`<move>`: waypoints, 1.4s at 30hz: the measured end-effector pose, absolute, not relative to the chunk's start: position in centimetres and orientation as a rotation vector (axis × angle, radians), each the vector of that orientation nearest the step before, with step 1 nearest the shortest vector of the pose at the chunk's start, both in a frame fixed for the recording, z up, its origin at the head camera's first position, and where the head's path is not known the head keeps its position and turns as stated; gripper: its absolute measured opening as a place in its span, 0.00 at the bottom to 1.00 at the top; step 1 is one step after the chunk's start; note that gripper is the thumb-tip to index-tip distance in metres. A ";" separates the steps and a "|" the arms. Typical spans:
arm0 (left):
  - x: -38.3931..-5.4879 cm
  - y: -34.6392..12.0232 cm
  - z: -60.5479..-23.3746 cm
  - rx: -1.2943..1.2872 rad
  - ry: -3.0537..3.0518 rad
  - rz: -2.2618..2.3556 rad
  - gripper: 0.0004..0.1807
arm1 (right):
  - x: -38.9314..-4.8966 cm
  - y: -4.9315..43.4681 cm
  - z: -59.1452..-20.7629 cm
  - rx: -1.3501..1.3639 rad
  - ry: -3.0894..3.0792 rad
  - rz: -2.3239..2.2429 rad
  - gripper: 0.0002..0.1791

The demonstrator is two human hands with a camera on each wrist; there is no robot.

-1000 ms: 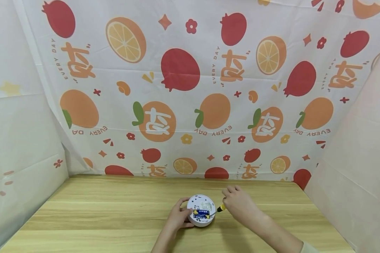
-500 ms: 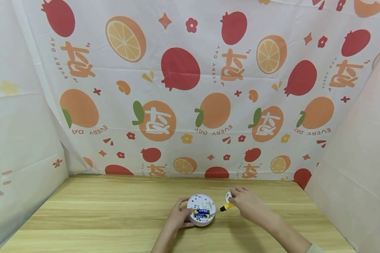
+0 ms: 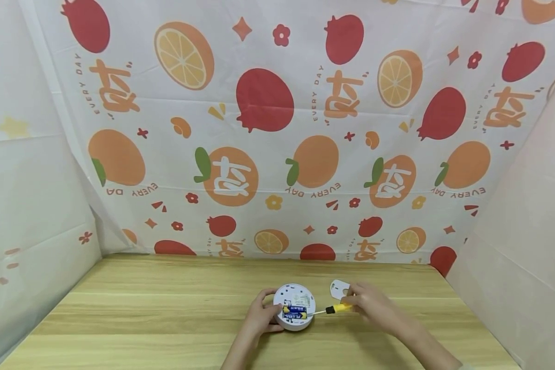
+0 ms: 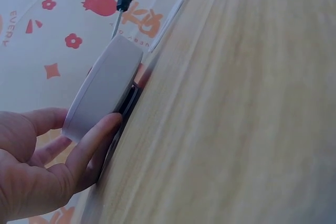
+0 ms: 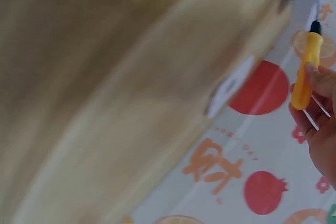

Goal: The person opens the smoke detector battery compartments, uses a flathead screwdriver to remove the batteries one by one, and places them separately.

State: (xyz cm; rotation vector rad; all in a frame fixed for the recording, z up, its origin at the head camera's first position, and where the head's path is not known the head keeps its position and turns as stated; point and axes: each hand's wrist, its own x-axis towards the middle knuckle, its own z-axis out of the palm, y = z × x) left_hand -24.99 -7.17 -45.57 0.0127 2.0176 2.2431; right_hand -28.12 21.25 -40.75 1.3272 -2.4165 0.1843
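A round white device (image 3: 292, 293), its battery bay facing up, sits on the wooden table in the head view. Two blue-and-yellow batteries (image 3: 296, 311) lie side by side in the bay. My left hand (image 3: 260, 316) grips the device from its left side, thumb at the top edge and fingers around the side. In my right hand (image 3: 374, 307) is a screwdriver (image 3: 339, 308) with a yellow handle and black collar. Its metal shaft slants left, with the tip at the right end of the batteries. The right wrist view shows thumb and fingers pinching the handle (image 5: 307, 72).
A flat white cover (image 3: 338, 289) with a cut-out lies on the table just behind my right hand. Bare wood (image 3: 166, 313) stretches to the left. A fruit-print cloth (image 3: 268, 169) hangs at the table's back edge, with pale cloths at both sides.
My right hand has moved right and tipped the screwdriver handle lower, its tip staying at the batteries' right end. The white cover behind that hand has come into view. My left hand keeps its place.
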 end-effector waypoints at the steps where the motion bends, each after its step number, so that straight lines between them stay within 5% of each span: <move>1: -25.0 -7.1 -45.6 0.012 2.017 2.244 0.25 | -28.1 21.4 -41.0 1.331 -2.424 0.238 0.15; 12: -24.9 -6.6 -45.8 0.028 2.000 2.272 0.25 | -27.7 21.5 -42.7 1.275 -2.579 0.635 0.14; 42: -24.6 -6.4 -45.4 0.036 2.021 2.226 0.24 | -27.4 20.1 -41.3 1.206 -2.602 0.726 0.13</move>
